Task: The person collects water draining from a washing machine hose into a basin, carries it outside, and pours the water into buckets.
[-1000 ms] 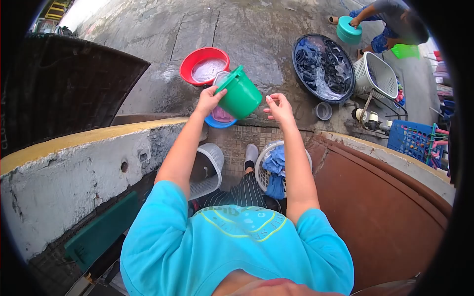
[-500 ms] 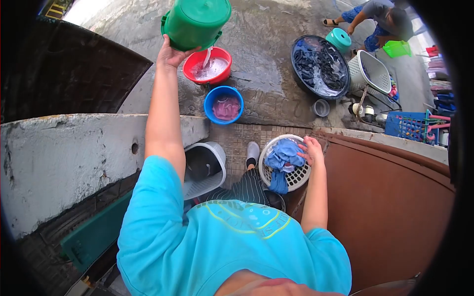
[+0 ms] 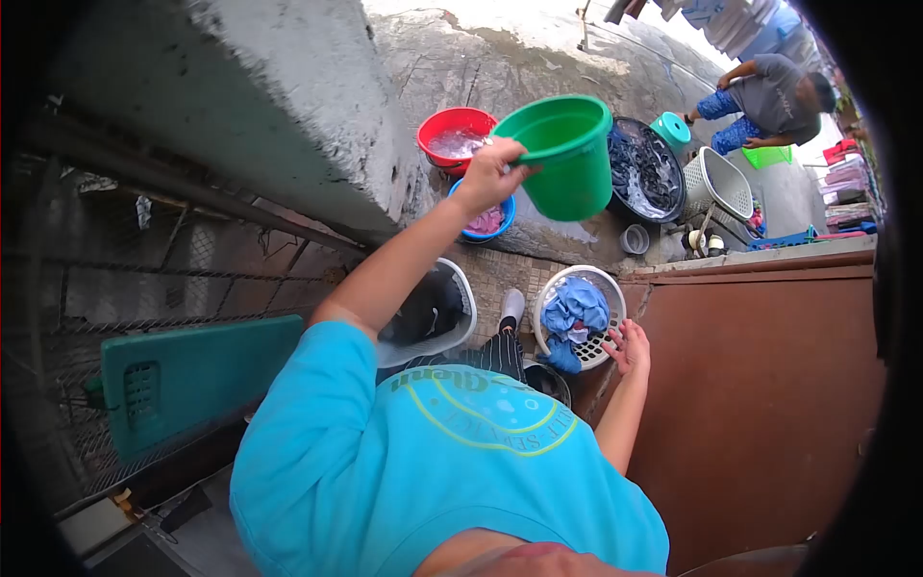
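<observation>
My left hand (image 3: 492, 176) is closed on a green bucket (image 3: 569, 178) by its edge, holding it up in the air with its mouth showing. Behind it stand a red basin (image 3: 429, 135) of sudsy water and a blue basin (image 3: 513, 217) with pink cloth in it, partly covered by my hand and the bucket. My right hand (image 3: 630, 348) is held with fingers apart at the rim of a white round basket (image 3: 619, 297). Blue clothes (image 3: 577, 308) lie inside that basket, some hanging over its near side.
A grey bin (image 3: 471, 322) with dark contents stands at my left leg. Farther off are a black tub (image 3: 678, 197) of dark laundry, a small grey container (image 3: 635, 238) and a white hamper (image 3: 726, 188). A seated person (image 3: 781, 101) is beside a teal bucket (image 3: 671, 128). A concrete wall (image 3: 317, 87) rises on the left, a brown panel (image 3: 760, 385) on the right.
The green bucket has come right and down from over the red basin, turning from bottom-up to mouth-up, and water no longer pours from it. My right hand stays by the basket. The view has turned.
</observation>
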The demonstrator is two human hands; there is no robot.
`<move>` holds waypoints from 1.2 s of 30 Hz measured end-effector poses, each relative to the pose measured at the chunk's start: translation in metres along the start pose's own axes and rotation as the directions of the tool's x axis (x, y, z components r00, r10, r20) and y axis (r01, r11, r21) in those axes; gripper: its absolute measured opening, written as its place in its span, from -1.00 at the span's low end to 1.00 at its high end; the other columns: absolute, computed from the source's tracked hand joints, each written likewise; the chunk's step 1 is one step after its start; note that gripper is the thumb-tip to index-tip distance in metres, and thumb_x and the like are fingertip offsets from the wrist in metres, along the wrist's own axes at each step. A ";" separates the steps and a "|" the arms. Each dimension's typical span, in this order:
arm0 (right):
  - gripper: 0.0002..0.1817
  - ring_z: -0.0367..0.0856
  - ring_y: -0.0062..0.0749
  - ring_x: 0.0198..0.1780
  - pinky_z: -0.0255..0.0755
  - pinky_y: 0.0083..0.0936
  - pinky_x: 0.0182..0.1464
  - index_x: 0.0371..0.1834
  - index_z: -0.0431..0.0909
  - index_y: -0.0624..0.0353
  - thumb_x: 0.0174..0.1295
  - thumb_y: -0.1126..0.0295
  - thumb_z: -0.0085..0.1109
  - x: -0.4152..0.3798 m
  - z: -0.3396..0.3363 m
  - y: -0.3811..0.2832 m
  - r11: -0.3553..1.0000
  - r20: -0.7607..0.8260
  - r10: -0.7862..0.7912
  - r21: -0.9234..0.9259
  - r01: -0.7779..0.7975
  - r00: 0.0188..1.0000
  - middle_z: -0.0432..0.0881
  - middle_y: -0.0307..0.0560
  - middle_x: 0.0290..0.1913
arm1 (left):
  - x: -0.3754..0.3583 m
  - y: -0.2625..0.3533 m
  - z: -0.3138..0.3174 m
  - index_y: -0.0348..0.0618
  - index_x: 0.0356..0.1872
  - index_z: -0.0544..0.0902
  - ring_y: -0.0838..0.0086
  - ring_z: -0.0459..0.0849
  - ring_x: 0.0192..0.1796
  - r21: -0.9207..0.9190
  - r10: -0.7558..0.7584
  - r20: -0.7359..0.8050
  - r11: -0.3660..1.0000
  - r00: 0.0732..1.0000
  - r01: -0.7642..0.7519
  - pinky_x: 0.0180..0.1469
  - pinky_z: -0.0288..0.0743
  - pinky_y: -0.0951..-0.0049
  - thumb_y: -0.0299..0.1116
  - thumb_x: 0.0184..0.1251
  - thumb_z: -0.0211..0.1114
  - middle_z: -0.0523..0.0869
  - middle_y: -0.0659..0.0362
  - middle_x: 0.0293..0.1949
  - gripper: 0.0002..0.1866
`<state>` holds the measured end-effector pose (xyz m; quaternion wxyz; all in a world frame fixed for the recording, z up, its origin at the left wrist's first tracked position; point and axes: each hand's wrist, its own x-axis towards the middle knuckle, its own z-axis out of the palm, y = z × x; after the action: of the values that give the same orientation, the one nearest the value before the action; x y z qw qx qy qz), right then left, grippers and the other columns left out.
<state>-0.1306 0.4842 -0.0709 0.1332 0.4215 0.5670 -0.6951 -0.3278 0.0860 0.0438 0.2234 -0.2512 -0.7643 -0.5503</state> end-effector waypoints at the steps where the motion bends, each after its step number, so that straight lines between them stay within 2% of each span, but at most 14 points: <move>1: -0.65 0.49 -0.25 0.01 0.55 0.01 -0.10 0.06 0.38 0.06 0.31 0.17 0.16 -0.011 0.008 0.000 1.000 0.018 -0.019 -0.022 0.020 1.000 0.37 -0.19 0.00 | -0.027 0.014 -0.007 -0.21 -0.43 0.54 0.26 0.50 -0.36 0.097 0.018 0.125 0.995 0.992 -0.031 -0.25 0.36 0.34 -0.47 0.01 0.40 0.54 0.08 -0.47 -0.82; 6: -0.69 0.50 -0.38 -0.07 0.59 -0.24 -0.26 0.00 0.48 -0.05 0.33 0.05 0.11 -0.034 0.065 -0.001 0.959 0.207 -0.054 -0.260 0.109 0.977 0.37 -0.27 0.08 | -0.156 0.068 -0.049 -0.14 -0.41 0.54 0.20 0.51 -0.17 0.204 -0.005 0.358 0.976 0.934 -0.073 -0.02 0.37 0.23 -0.40 -0.15 0.45 0.52 0.15 -0.40 -0.74; 12: -0.29 0.50 -0.23 0.08 0.56 -0.28 -0.22 0.27 0.31 0.10 0.31 -0.26 -0.15 -0.062 0.177 0.005 0.716 0.504 0.182 -0.657 0.237 0.845 0.36 -0.08 0.29 | -0.268 0.121 -0.085 -0.03 -0.50 0.49 0.32 0.50 -0.09 0.535 -0.189 0.315 0.845 0.930 -0.010 0.06 0.35 0.17 -0.32 -0.18 0.42 0.48 0.25 -0.36 -0.75; 15: -0.31 0.58 -0.28 -0.06 0.58 -0.31 -0.27 0.22 0.33 0.11 0.30 -0.25 -0.09 -0.088 0.224 0.022 0.583 0.598 0.347 -0.741 0.333 0.723 0.39 -0.10 0.26 | -0.303 0.163 -0.091 -0.01 -0.49 0.50 0.35 0.50 -0.08 0.676 -0.262 0.175 0.733 0.949 0.078 0.02 0.34 0.20 -0.26 -0.19 0.43 0.48 0.28 -0.35 -0.74; 17: -0.54 0.63 -0.40 -0.18 0.63 -0.39 -0.41 0.17 0.35 0.06 0.33 0.04 0.08 -0.071 0.245 0.049 0.575 0.650 0.426 -0.732 0.367 0.629 0.55 -0.16 0.01 | -0.325 0.189 -0.093 -0.02 -0.51 0.50 0.38 0.49 -0.07 0.677 -0.266 0.041 0.716 0.963 0.169 0.01 0.34 0.22 -0.26 -0.18 0.41 0.48 0.27 -0.36 -0.75; 21: -0.68 0.68 -0.46 -0.29 0.64 -0.48 -0.48 0.11 0.42 0.08 0.30 0.34 0.10 -0.097 0.288 0.075 0.622 0.792 0.409 -0.606 0.496 0.454 0.63 -0.13 -0.13 | -0.360 0.229 -0.092 -0.02 -0.53 0.48 0.39 0.48 -0.04 0.782 -0.243 -0.134 0.570 0.961 0.253 0.03 0.35 0.16 -0.26 -0.14 0.38 0.47 0.27 -0.40 -0.77; 23: -0.70 0.68 -0.47 -0.32 0.61 -0.55 -0.52 0.06 0.46 0.09 0.28 0.35 0.12 -0.117 0.320 0.093 0.515 0.783 0.496 -0.613 0.599 0.376 0.65 -0.13 -0.17 | -0.402 0.252 -0.086 -0.03 -0.42 0.55 0.31 0.47 0.09 0.777 -0.352 -0.257 0.479 0.900 0.409 0.10 0.34 0.07 -0.25 -0.07 0.37 0.52 0.18 -0.18 -0.79; 25: -0.73 0.63 -0.55 -0.40 0.58 -0.57 -0.51 0.03 0.47 0.10 0.29 0.36 0.11 -0.133 0.339 0.109 0.472 0.773 0.559 -0.593 0.652 0.300 0.64 -0.25 -0.25 | -0.422 0.273 -0.083 0.06 -0.18 0.61 0.19 0.40 0.23 0.766 -0.195 -0.503 0.350 0.842 0.539 0.19 0.27 -0.03 -0.23 -0.04 0.39 0.41 0.08 0.17 -0.67; 26: -0.73 0.63 -0.55 -0.39 0.57 -0.57 -0.51 0.02 0.47 0.10 0.27 0.36 0.11 -0.139 0.350 0.116 0.451 0.783 0.553 -0.569 0.688 0.285 0.63 -0.24 -0.25 | -0.438 0.280 -0.081 0.17 0.04 0.57 0.09 0.31 0.33 0.731 -0.250 -0.550 0.317 0.797 0.604 0.27 0.19 -0.12 -0.19 -0.07 0.44 0.16 0.05 0.38 -0.47; 27: -0.73 0.62 -0.55 -0.39 0.56 -0.57 -0.51 0.01 0.48 0.11 0.26 0.37 0.11 -0.146 0.357 0.125 0.428 0.792 0.549 -0.542 0.723 0.268 0.63 -0.24 -0.24 | -0.458 0.289 -0.078 0.17 0.04 0.57 0.09 0.31 0.33 0.709 -0.240 -0.595 0.292 0.767 0.641 0.27 0.19 -0.12 -0.19 -0.07 0.44 0.16 0.05 0.38 -0.47; 31: -0.71 0.60 -0.50 -0.42 0.52 -0.58 -0.54 -0.01 0.48 0.15 0.20 0.39 0.08 -0.204 0.380 0.160 0.300 0.771 0.563 -0.526 0.795 0.297 0.62 -0.17 -0.26 | -0.569 0.349 -0.047 0.11 0.11 0.54 0.05 0.28 0.35 0.237 -0.366 -0.919 -0.204 0.150 0.950 0.27 0.18 -0.13 -0.17 -0.18 0.52 0.33 -0.02 0.30 -0.33; 33: -0.72 0.60 -0.49 -0.45 0.52 -0.58 -0.54 -0.01 0.48 0.15 0.21 0.38 0.10 -0.234 0.385 0.182 0.283 0.751 0.610 -0.506 0.815 0.254 0.62 -0.16 -0.28 | -0.648 0.398 -0.014 0.05 0.13 0.53 0.00 0.32 0.33 -0.068 -0.515 -0.821 -0.340 -0.247 0.938 0.20 0.22 -0.18 -0.16 -0.13 0.50 0.39 -0.05 0.27 -0.33; 34: -0.72 0.60 -0.48 -0.47 0.53 -0.57 -0.54 -0.02 0.48 0.16 0.22 0.37 0.11 -0.250 0.387 0.193 0.287 0.743 0.628 -0.498 0.819 0.232 0.63 -0.15 -0.30 | -0.673 0.437 -0.012 -0.01 0.11 0.55 -0.05 0.39 0.27 -0.140 -0.626 -0.591 -0.542 -0.509 0.828 0.15 0.24 -0.26 -0.11 -0.06 0.46 0.45 -0.06 0.22 -0.38; 36: -0.73 0.59 -0.48 -0.50 0.53 -0.57 -0.54 -0.02 0.48 0.16 0.23 0.36 0.13 -0.280 0.388 0.222 0.278 0.720 0.661 -0.496 0.823 0.211 0.63 -0.15 -0.32 | -0.727 0.507 0.032 -0.02 -0.01 0.63 -0.07 0.45 0.20 -0.366 -0.418 -0.540 -0.665 -0.730 0.651 0.13 0.22 -0.31 -0.04 0.07 0.37 0.56 0.01 0.10 -0.53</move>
<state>0.0188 -0.0187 -0.0141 0.6149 -0.3469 0.6488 -0.2837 0.5515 0.1524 -0.0454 -0.1565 0.8025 -0.5069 -0.2730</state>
